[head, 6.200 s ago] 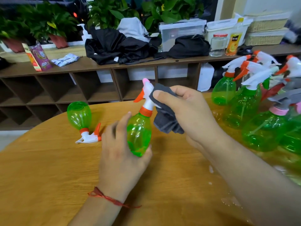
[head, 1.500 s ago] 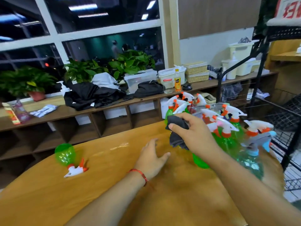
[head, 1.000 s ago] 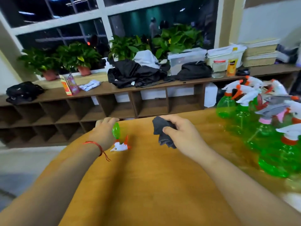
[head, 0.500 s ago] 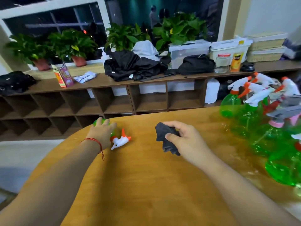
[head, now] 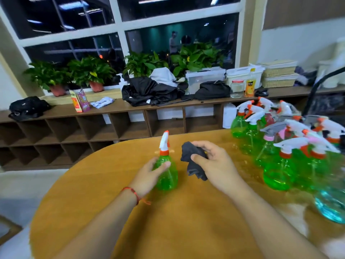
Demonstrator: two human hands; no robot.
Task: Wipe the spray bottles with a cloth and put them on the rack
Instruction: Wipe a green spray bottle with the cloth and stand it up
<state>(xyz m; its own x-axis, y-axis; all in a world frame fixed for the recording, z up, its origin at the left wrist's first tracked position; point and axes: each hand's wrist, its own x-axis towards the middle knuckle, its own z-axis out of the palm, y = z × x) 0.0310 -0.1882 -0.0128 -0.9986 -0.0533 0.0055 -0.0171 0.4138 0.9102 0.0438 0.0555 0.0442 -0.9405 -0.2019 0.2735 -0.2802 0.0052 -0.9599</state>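
- Round wooden table (head: 186, 230), with a cubby shelf (head: 112, 128) and some plants (head: 89, 71) way beyond the spray bottle.
- Left hand (head: 147, 176) is wrapped round the one green spray bottle (head: 168, 178), which is upright with the nozzle on top.
- Right hand (head: 216, 165) is just right of that bottle, clutching one dark cloth (head: 192, 159), not touching it.
- Bunch of bottles (head: 283, 150) further right, too blurry to count.

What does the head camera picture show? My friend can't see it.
A person's left hand holds a green spray bottle upright at a wooden table, while the right hand grips a crumpled dark cloth beside it. More spray bottles crowd the table's right side.
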